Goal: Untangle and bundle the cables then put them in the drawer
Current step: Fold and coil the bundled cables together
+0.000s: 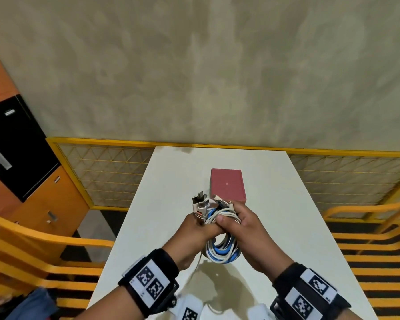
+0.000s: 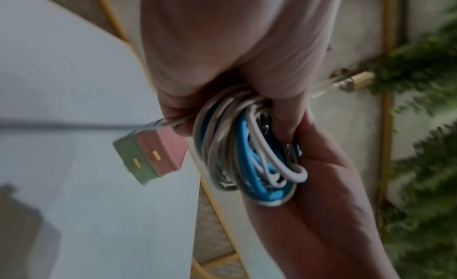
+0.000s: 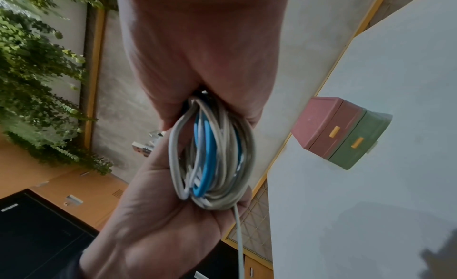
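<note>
A coiled bundle of white, grey and blue cables (image 1: pixel 222 248) is held above the white table (image 1: pixel 275 204) by both hands. My left hand (image 1: pixel 200 224) grips the coil from the left, and my right hand (image 1: pixel 234 221) wraps round its top. Several plug ends (image 1: pixel 201 203) stick up beyond the fingers. One loose grey strand (image 3: pixel 238 240) hangs down from the coil. Behind the hands stands the small drawer box (image 1: pixel 227 184), pink on top and green below, with yellow handles (image 3: pixel 335 131); both drawers look shut. In the wrist views the coil (image 2: pixel 247 152) (image 3: pixel 212 154) fills the space between the palms.
A yellow mesh rail (image 1: pixel 106 172) runs behind the table. Orange and black lockers (image 1: pixel 21 146) stand at the left, and yellow benches (image 1: pixel 367 250) flank both sides. Green foliage (image 3: pixel 37 78) covers a wall to the side.
</note>
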`<act>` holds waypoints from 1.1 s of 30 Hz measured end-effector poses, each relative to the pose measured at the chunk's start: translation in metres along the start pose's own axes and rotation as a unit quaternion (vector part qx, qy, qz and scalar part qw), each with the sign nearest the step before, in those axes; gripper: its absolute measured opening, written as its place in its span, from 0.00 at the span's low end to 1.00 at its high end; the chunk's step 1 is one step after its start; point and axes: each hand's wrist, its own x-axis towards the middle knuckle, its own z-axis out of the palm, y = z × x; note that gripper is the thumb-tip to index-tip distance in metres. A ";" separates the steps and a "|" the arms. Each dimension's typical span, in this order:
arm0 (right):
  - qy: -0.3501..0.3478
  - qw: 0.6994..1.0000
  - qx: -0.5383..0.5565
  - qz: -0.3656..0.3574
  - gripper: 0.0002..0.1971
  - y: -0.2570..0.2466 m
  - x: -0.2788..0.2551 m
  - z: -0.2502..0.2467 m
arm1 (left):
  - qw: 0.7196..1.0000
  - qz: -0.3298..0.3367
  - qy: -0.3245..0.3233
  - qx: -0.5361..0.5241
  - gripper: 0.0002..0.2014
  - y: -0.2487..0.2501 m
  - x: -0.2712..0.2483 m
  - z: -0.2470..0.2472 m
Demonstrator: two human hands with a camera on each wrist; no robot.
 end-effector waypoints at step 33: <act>-0.031 0.667 -0.594 -0.449 0.14 0.074 -0.017 -0.012 | 0.874 -0.105 0.039 -0.474 0.13 -0.015 0.027 -0.010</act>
